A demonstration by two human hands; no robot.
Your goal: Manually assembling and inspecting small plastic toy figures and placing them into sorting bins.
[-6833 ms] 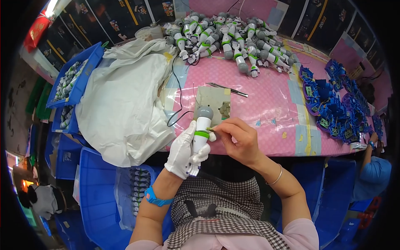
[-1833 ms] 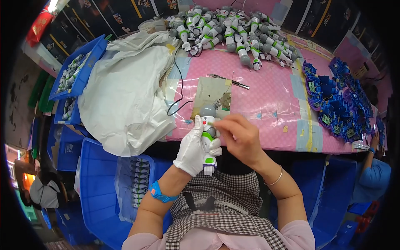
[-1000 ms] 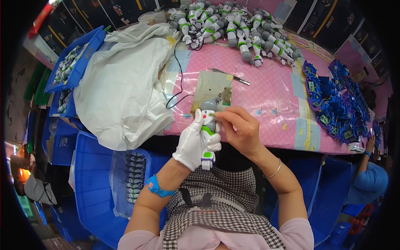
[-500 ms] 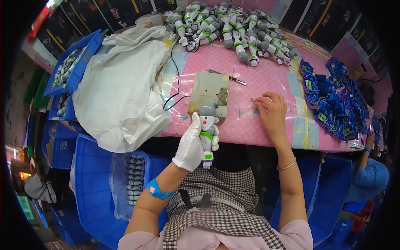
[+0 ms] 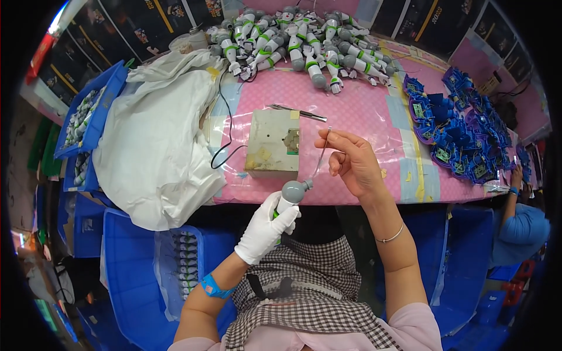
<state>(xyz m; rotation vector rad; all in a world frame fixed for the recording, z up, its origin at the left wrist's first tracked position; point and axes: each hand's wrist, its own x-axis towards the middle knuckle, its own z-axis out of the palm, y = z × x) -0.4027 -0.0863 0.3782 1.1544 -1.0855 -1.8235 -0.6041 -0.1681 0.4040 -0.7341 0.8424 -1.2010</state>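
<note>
The toy (image 5: 293, 192) has a smooth, round grey ball at its upper end and a small grey peg jutting from the ball toward the upper right. Below the ball comes a short white body with a touch of green; much of this is hidden by the gloved left grip (image 5: 262, 229) wrapped around it. It is held tilted, ball end up and to the right, near the front edge of the desk (image 5: 363, 111). A thin wire (image 5: 321, 157) rises from beside the peg, nearly straight, its far end pinched in the bare right grip (image 5: 358, 167).
</note>
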